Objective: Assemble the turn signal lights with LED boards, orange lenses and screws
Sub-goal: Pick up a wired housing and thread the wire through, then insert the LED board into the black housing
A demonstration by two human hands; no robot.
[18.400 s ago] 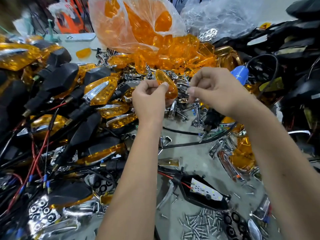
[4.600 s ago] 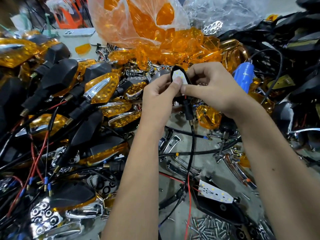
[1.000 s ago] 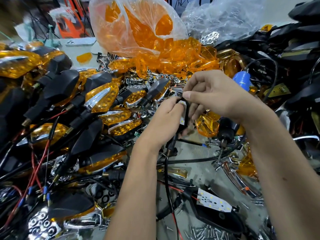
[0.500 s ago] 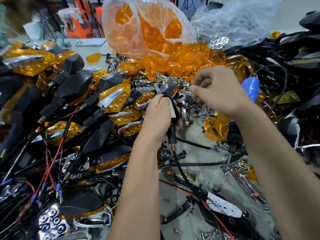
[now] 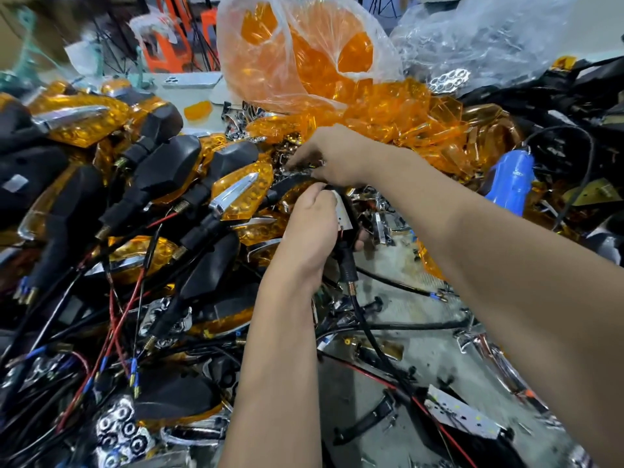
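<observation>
Left hand (image 5: 312, 228) clamps a black signal housing (image 5: 344, 228), its white LED board (image 5: 341, 214) showing, cable (image 5: 363, 319) trailing near. Right hand (image 5: 332, 157) reaches far into the chrome bits below the orange lenses (image 5: 398, 116); fingers curled, grasp unclear. Best to keep the housing steady, board up, before fitting anything.

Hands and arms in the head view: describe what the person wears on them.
Nothing is worn. Both forearms are bare with no sleeve in view, and the left hand and right hand show no gloves, rings, watch or wristband.
</observation>
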